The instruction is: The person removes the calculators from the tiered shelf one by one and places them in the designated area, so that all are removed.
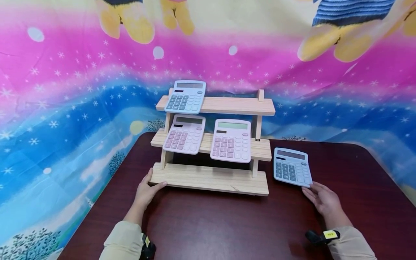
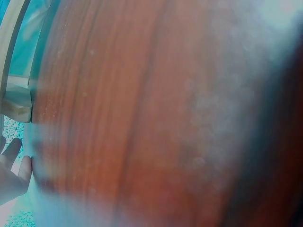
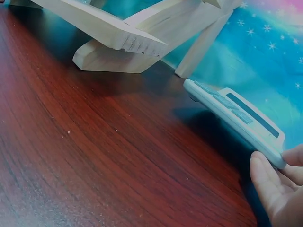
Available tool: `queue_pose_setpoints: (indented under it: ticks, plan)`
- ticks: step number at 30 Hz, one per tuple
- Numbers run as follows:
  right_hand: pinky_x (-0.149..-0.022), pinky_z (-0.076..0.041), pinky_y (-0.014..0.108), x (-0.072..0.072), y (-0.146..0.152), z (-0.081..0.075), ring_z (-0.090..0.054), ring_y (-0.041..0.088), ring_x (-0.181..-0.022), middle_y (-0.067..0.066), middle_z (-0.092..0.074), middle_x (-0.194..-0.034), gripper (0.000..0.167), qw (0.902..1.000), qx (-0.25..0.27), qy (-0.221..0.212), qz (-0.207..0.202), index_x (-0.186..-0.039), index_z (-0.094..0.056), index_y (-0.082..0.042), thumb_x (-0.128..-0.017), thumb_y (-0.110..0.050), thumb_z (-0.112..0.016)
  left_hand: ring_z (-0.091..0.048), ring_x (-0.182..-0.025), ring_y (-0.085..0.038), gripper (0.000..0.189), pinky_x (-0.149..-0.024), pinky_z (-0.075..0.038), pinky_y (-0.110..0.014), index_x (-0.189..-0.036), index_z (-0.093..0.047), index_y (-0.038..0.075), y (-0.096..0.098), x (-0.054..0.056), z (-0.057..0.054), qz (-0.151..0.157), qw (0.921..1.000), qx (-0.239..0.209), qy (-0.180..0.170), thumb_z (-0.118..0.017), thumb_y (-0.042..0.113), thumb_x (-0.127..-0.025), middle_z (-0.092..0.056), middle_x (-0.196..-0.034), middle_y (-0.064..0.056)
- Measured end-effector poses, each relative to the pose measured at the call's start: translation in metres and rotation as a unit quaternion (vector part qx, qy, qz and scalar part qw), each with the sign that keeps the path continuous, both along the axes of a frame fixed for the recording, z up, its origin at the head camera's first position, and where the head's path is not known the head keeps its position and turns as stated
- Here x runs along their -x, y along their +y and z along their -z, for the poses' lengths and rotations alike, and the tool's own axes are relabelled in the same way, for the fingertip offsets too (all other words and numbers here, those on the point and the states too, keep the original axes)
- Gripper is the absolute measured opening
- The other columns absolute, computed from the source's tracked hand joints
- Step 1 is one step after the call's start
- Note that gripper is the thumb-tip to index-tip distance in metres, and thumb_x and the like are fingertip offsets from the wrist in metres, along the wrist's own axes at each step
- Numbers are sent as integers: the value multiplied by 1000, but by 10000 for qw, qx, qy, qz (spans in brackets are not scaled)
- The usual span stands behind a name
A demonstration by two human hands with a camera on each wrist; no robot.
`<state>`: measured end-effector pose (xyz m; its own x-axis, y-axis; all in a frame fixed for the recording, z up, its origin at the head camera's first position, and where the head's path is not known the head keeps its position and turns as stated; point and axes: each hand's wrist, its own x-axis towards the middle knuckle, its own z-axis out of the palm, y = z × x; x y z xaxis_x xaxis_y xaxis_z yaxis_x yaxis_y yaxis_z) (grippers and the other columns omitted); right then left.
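My right hand [image 1: 326,202] pinches a light blue calculator [image 1: 292,168] by its lower right corner. In the right wrist view that calculator [image 3: 236,120] is tilted, one end raised above the tabletop. My left hand [image 1: 144,193] is at the left end of a three-tier wooden shelf [image 1: 224,180], by the bottom board, with thumb and fingers spread. Another blue calculator [image 1: 186,96] leans on the top tier at left. On the middle tier stand a pink calculator [image 1: 184,134] at left and a second pink calculator [image 1: 231,141] right of centre.
The shelf stands on a dark red-brown table [image 1: 221,224]. Behind it hangs a pink and blue cloth [image 1: 81,90] with snowflakes. A black band [image 1: 321,236] with a yellow label is on the right wrist; the left wrist wears a similar black band [image 1: 147,247].
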<state>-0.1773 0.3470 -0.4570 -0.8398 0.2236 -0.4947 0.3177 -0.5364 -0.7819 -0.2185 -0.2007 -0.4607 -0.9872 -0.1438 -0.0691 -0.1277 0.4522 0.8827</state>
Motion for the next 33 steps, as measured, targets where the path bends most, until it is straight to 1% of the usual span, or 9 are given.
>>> queue_pose_setpoints:
  ticks: [2, 8, 13, 16, 20, 22, 25, 28, 33]
  plan:
    - [-77, -46, 34, 0, 1, 2, -62, 14, -69, -6, -57, -71, 69, 10000, -39, -7, -6, -140, -5, -11, -87, -11, -50, -10, -127, -31, 92, -100, -12, -45, -139, -14, 8, 0, 0, 0, 5, 10000, -24, -2, -71, 31, -70, -12, -140, -20]
    - [-75, -47, 33, 1, 4, 10, -62, 16, -71, 9, -46, -103, 62, 9997, -227, -15, 89, -139, -11, -9, -88, -10, -47, -9, -127, -32, 93, -100, -12, -46, -139, -13, 9, 1, 0, -1, 15, 10000, -61, -28, -71, 30, -70, -11, -141, -20]
    - [-77, -46, 33, 0, 1, 9, -60, 12, -68, 13, -36, -113, 62, 9991, -321, -270, 38, -139, -5, -9, -90, -13, -43, -9, -127, -32, 93, -100, -12, -45, -139, -12, 9, 2, -1, -1, -1, 9998, -201, -83, -71, 28, -70, -10, -141, -19]
    - [-77, -46, 33, -1, 0, 6, -60, 12, -68, 14, -40, -108, 61, 9988, -283, -386, 50, -139, -6, -9, -90, -13, -42, -8, -127, -32, 93, -100, -12, -46, -139, -11, 10, 2, -2, -2, -13, 9996, -254, -129, -71, 28, -70, -9, -141, -19]
    - [-78, -45, 34, -5, 2, 3, -61, 15, -69, 5, -50, -85, 62, 9994, -58, -331, -17, -139, -5, -8, -90, -13, -43, -7, -127, -32, 93, -100, -11, -46, -139, -10, 10, 3, -3, -3, -10, 9995, -293, -139, -70, 27, -71, -8, -142, -18]
    - [-79, -45, 34, -7, 3, 2, -61, 16, -69, 4, -53, -77, 58, 9996, 37, -266, -56, -138, -11, -10, -89, -12, -43, -7, -127, -32, 92, -100, -11, -46, -139, -10, 10, 3, -3, -4, -5, 9995, -293, -129, -70, 27, -71, -8, -142, -18]
    - [-78, -45, 34, -10, 4, 2, -61, 18, -70, 5, -56, -72, 38, 9995, 217, -230, -23, -125, -34, -14, -89, -12, -45, -7, -127, -32, 91, -100, -11, -46, -139, -10, 9, 4, -3, -4, 0, 9996, -272, -113, -69, 26, -72, -8, -141, -18]
    - [-77, -46, 34, -12, 7, 3, -62, 18, -71, 5, -57, -72, 20, 9995, 181, -255, 13, -107, -42, -12, -88, -14, -47, -7, -128, -31, 90, -100, -10, -45, -139, -10, 9, 3, -3, -3, 5, 9996, -256, -104, -68, 26, -73, -8, -142, -18]
    - [-76, -46, 32, -16, 12, 3, -61, 14, -70, 2, -58, -71, 19, 9996, 4, -270, 86, -107, -45, -14, -88, -16, -47, -6, -128, -30, 86, -101, -10, -44, -139, -11, 9, 3, -4, -3, -23, 9997, -227, -64, -66, 28, -75, -8, -142, -17]
